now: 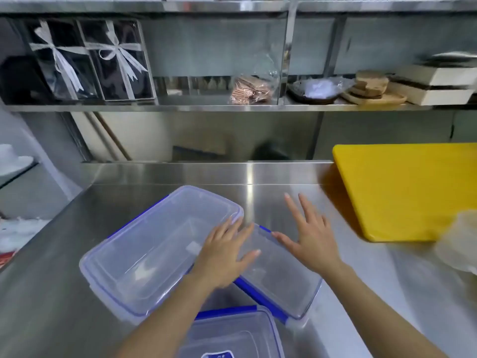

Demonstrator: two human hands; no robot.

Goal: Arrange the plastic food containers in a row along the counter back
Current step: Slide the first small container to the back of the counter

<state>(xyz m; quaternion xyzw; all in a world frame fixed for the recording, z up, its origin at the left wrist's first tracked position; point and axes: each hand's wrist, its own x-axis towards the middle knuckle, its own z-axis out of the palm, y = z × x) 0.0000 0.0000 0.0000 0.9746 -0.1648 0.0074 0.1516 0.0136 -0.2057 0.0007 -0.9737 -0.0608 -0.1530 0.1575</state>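
Observation:
Three clear plastic containers with blue clips lie on the steel counter (258, 202). A large container (144, 251) sits at the left, angled. A smaller container (278, 280) lies right of it, and a third container (232, 334) sits nearest me at the bottom edge. My left hand (224, 257) rests flat over the gap between the large and the smaller container, fingers spread. My right hand (309, 239) hovers open above the smaller container's far right edge, thumb touching its rim. Neither hand grips anything.
A yellow cutting board (407, 187) lies at the right back of the counter, with a crumpled plastic bag (459, 244) at its near corner. A steel shelf (206, 107) above holds ribboned boxes, wrapped packets, wooden boards and trays. The counter's raised back edge runs behind the containers.

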